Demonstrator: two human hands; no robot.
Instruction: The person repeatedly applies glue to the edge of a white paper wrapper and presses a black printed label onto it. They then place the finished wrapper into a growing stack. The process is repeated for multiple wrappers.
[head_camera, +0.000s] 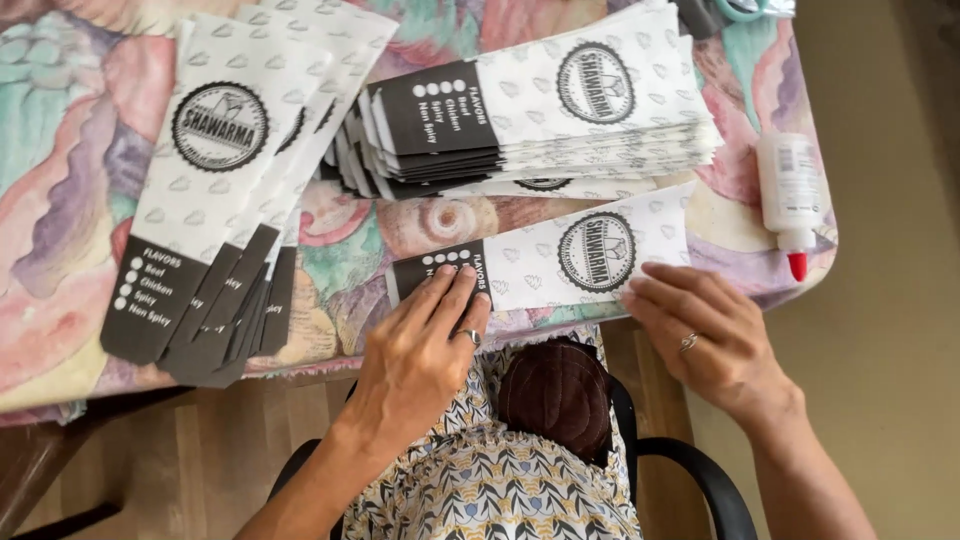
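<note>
A long white paper sleeve (545, 258) with a black end and a round black seal lies flat at the table's near edge. My left hand (425, 345) presses its fingers flat on the black end. My right hand (700, 330) rests with fingers flat on the sleeve's lower right edge. Both hands wear a ring. Neither hand grips anything.
A tall stack of the same sleeves (540, 105) lies behind it. A fanned pile of sleeves (215, 190) spreads at the left. A white glue bottle with a red tip (790, 200) lies at the right on the pastel patterned tablecloth (60, 200). A black chair arm (700, 480) is below.
</note>
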